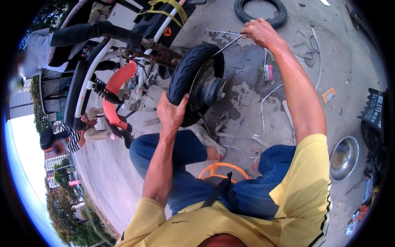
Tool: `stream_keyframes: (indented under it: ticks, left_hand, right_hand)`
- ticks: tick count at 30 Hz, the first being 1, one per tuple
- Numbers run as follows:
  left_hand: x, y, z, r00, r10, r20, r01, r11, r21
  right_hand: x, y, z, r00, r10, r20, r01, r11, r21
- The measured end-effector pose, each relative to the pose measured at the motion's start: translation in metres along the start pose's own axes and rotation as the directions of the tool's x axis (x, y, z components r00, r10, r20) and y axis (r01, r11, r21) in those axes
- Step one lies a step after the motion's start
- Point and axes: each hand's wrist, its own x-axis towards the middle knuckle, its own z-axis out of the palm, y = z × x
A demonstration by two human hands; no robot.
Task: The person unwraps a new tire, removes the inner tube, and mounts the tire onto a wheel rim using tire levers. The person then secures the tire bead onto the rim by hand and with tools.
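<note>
Ahead of the knees (145, 153), the tyre (191, 64) on its hub (213, 90) looks stiff and heavy, best held by the tread (179, 80), where the left hand (172, 110) clasps it while the right hand (259, 33) grips the metal lever (228, 44).

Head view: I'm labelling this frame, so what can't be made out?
In the head view:
Rod, tip: hidden by the tyre.
Rod, other end: inside the right hand.
Wheel, far face: behind the tyre.
Loose tyre, top: cut off by the upper edge.
Orange ring, near part: behind the trousers.
Basin, contents: too small to tell.
</note>
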Motion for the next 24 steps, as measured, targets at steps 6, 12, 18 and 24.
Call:
stream_keyframes:
  ticks: [6,12,18,24]
  left_hand:
    - [-0.015,0.008,0.008,0.996,-0.037,-0.083,0.037,0.999,0.007]
    - [0.000,0.017,-0.003,0.995,-0.076,0.059,0.074,0.996,0.044]
    - [0.019,0.043,-0.020,0.995,0.023,0.097,-0.047,0.966,0.256]
    - [0.015,0.031,-0.011,0.996,-0.003,0.089,-0.018,0.972,0.234]
  right_hand:
    - [0.005,-0.001,0.005,0.999,-0.032,0.006,0.033,0.999,-0.033]
    - [0.002,0.006,0.009,0.999,0.009,0.037,-0.009,1.000,0.019]
    - [-0.009,-0.003,0.016,0.990,0.111,0.086,-0.118,0.990,0.077]
    - [0.001,-0.002,0.008,1.000,0.013,-0.017,-0.013,1.000,-0.004]
